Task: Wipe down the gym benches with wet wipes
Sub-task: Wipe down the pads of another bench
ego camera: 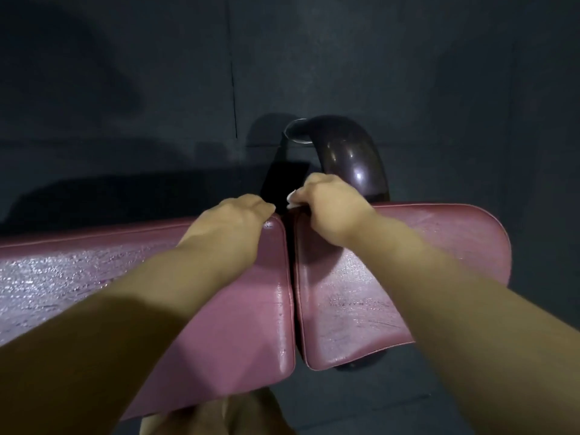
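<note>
Maroon vinyl covers the padded surface, which a narrow gap splits into a long pad (pixel 94 271) and a short pad (pixel 361 309). The right hand (pixel 329 202) is closed, pinching a white wet wipe (pixel 292 200) at the short pad's far edge beside the gap. The left hand (pixel 233 219) bends its fingers over the long pad's far corner, fingertips hidden. The wipe is judged light, limp and damp, best kept bunched under the fingers; the glistening vinyl looks firm yet slick.

Gym, dim-lit: maroon padded bench (pixel 238 309) split into two vinyl pads, dark roller pad (pixel 351 155) behind, dark rubber-looking floor (pixel 125 89).
</note>
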Action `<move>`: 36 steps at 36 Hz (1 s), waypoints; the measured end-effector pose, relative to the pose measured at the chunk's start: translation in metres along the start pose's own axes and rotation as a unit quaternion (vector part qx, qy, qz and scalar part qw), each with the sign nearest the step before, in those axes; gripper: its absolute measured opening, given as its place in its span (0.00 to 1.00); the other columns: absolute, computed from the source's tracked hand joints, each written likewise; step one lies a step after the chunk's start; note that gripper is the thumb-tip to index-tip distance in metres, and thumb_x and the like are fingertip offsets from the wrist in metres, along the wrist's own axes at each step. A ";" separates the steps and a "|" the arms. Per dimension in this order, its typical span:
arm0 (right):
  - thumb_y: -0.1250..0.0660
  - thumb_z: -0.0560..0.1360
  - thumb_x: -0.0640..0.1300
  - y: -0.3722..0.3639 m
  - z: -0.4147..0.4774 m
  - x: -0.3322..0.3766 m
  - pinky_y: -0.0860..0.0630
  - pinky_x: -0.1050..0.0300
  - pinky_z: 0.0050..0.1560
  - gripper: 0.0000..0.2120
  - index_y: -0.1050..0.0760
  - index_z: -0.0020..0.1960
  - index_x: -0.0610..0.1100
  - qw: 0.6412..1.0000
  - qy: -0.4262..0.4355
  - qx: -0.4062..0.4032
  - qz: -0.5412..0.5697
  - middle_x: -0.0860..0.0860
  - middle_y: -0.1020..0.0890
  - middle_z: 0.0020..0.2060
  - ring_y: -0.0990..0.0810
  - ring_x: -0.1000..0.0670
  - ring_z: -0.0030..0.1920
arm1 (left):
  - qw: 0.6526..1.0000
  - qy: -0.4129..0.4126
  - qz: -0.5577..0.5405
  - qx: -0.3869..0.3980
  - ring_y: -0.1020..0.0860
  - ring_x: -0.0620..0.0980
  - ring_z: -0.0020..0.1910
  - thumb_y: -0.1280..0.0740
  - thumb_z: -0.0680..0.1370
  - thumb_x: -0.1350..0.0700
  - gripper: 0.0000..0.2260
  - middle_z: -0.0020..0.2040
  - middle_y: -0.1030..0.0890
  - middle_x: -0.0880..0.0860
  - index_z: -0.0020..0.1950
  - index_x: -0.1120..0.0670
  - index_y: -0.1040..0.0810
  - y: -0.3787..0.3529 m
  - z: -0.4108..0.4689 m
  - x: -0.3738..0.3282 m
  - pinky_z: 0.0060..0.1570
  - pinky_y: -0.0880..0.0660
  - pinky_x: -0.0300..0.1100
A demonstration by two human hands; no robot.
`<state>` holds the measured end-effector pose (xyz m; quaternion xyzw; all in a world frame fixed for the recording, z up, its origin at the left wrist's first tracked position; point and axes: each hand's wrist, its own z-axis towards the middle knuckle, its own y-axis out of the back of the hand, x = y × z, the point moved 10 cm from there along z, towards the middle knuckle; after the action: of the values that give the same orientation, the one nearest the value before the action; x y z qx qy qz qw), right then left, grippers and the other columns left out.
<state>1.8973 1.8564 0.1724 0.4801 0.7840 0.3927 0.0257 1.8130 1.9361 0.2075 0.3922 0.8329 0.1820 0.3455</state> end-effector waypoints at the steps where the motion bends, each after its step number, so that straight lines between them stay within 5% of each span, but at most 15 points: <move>1: 0.39 0.74 0.35 0.000 0.000 0.000 0.28 0.52 0.61 0.20 0.22 0.61 0.50 1.000 0.012 -0.004 0.000 0.47 0.25 0.55 0.28 0.43 0.60 | 1.000 -0.008 -0.004 0.002 0.32 0.51 0.67 0.41 0.73 0.70 0.32 0.71 0.36 0.45 0.74 0.47 0.39 0.000 0.002 -0.004 0.63 0.31 0.44; 7: 0.36 0.75 0.46 0.025 -0.034 -0.094 0.31 0.54 0.65 0.14 0.22 0.60 0.56 0.992 -0.121 -0.015 0.002 0.47 0.25 0.57 0.28 0.42 0.61 | 0.997 -0.081 -0.003 0.004 0.35 0.48 0.68 0.43 0.72 0.71 0.34 0.71 0.36 0.43 0.75 0.46 0.40 -0.002 0.010 -0.034 0.65 0.33 0.41; 13: 0.41 0.75 0.34 0.050 -0.072 -0.162 0.28 0.46 0.61 0.20 0.23 0.63 0.46 0.958 -0.263 -0.056 -0.101 0.44 0.27 0.56 0.32 0.39 0.61 | 0.992 -0.124 0.005 -0.004 0.48 0.44 0.75 0.43 0.75 0.71 0.34 0.77 0.47 0.44 0.77 0.47 0.46 -0.012 0.019 -0.067 0.68 0.50 0.32; 17: 0.38 0.71 0.35 0.039 -0.050 -0.119 0.29 0.52 0.63 0.21 0.21 0.60 0.51 0.989 -0.132 -0.068 0.005 0.47 0.24 0.57 0.27 0.42 0.60 | 0.990 -0.139 0.020 0.015 0.52 0.43 0.76 0.44 0.75 0.71 0.34 0.77 0.50 0.44 0.77 0.48 0.50 -0.020 0.028 -0.090 0.65 0.57 0.29; 21: 0.41 0.72 0.33 0.032 -0.049 -0.106 0.30 0.53 0.61 0.26 0.26 0.65 0.54 0.999 -0.021 -0.044 -0.014 0.52 0.26 0.59 0.30 0.44 0.57 | 0.990 -0.127 0.062 0.028 0.48 0.46 0.75 0.44 0.75 0.69 0.34 0.77 0.47 0.45 0.77 0.49 0.49 -0.024 0.037 -0.108 0.69 0.48 0.33; 25: 0.41 0.73 0.37 0.048 -0.062 -0.181 0.32 0.51 0.64 0.22 0.23 0.61 0.55 0.993 -0.108 -0.035 -0.041 0.50 0.26 0.58 0.32 0.41 0.59 | 0.990 -0.095 0.097 0.028 0.40 0.50 0.71 0.43 0.73 0.69 0.32 0.74 0.39 0.48 0.76 0.51 0.44 -0.023 0.044 -0.120 0.67 0.35 0.42; 30: 0.41 0.73 0.32 0.065 -0.095 -0.269 0.26 0.47 0.59 0.20 0.23 0.61 0.46 0.954 -0.289 -0.037 -0.067 0.45 0.27 0.57 0.32 0.38 0.61 | 0.990 -0.099 0.100 0.027 0.46 0.46 0.75 0.43 0.76 0.67 0.32 0.77 0.46 0.44 0.77 0.48 0.47 -0.034 0.054 -0.141 0.70 0.43 0.39; 36: 0.41 0.75 0.36 0.065 -0.106 -0.258 0.29 0.50 0.60 0.18 0.22 0.60 0.49 0.977 -0.153 -0.144 0.022 0.47 0.26 0.56 0.29 0.39 0.56 | 0.984 -0.142 0.095 0.038 0.52 0.45 0.76 0.46 0.75 0.69 0.33 0.78 0.54 0.45 0.77 0.51 0.51 -0.053 0.069 -0.202 0.70 0.54 0.34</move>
<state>2.0398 1.6090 0.2005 0.5427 0.6953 0.4242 0.2053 1.9263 1.7475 0.2166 0.5045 0.7402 0.1250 0.4266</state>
